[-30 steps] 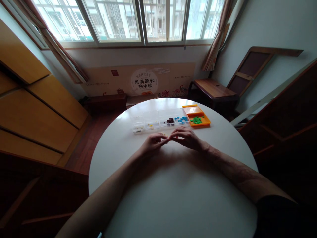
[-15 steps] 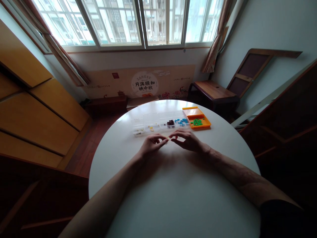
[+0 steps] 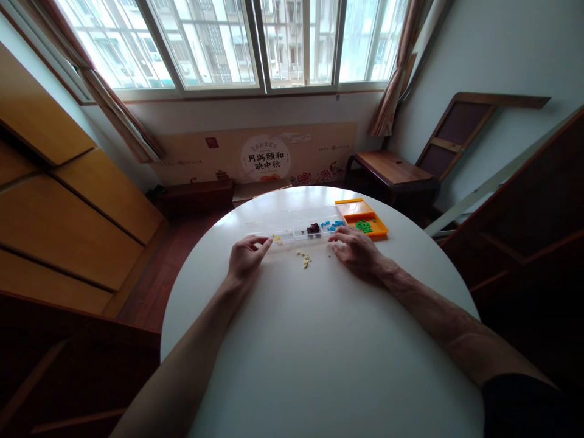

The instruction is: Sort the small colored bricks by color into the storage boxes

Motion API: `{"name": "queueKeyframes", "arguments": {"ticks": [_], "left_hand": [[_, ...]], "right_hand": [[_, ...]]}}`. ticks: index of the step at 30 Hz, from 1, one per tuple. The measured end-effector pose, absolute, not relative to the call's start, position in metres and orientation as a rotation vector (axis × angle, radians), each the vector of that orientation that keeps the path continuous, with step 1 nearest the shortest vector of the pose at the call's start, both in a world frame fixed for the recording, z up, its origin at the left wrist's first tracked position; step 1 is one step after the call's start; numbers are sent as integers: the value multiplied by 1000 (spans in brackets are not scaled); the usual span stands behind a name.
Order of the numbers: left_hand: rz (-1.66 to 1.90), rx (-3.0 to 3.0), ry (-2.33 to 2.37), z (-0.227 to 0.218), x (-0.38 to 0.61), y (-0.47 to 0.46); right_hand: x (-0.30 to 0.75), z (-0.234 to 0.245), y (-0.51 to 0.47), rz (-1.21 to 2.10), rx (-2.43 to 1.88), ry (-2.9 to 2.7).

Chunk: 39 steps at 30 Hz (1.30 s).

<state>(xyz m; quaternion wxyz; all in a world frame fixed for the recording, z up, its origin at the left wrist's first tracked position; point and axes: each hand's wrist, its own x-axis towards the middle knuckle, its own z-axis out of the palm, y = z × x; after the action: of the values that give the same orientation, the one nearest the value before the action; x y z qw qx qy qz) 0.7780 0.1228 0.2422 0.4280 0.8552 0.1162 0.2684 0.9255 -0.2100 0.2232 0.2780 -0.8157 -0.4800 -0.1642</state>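
My left hand (image 3: 246,258) is at the left end of a clear compartment box (image 3: 298,233), thumb and forefinger pinched together beside a few small yellow pieces (image 3: 278,239). Whatever is between those fingertips is too small to make out. My right hand (image 3: 358,249) rests by the box's right end, close to the blue pieces (image 3: 333,225), its fingers bent and a little apart from the thumb, with nothing visible in them. Between both hands, a loose group of small pale yellow pieces (image 3: 306,261) lies on the white round table (image 3: 319,340).
Dark brown pieces (image 3: 313,229) fill another compartment of the clear box. To its right stands an open orange case (image 3: 379,229) with small green pieces (image 3: 364,226). Beyond the table are a wooden chair (image 3: 395,167) and a printed cardboard panel (image 3: 219,155).
My hands were together over the pale pieces and have moved apart, the left one leftward to the box, the right one rightward. The pale pieces now show on the table.
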Motion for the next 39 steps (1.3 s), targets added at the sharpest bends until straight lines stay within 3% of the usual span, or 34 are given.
{"name": "queueKeyframes", "arguments": {"ticks": [17, 22, 30, 39], "left_hand": [[745, 2642, 732, 258, 765, 141], [794, 2566, 473, 258, 765, 121], [461, 2293, -211, 235, 768, 72], [457, 2272, -268, 236, 768, 52]], "right_hand": [[926, 219, -206, -467, -2180, -1321], [924, 213, -201, -447, -2078, -1214], [904, 220, -189, -315, -1822, -1318], [887, 229, -181, -317, -1745, -1399]]}}
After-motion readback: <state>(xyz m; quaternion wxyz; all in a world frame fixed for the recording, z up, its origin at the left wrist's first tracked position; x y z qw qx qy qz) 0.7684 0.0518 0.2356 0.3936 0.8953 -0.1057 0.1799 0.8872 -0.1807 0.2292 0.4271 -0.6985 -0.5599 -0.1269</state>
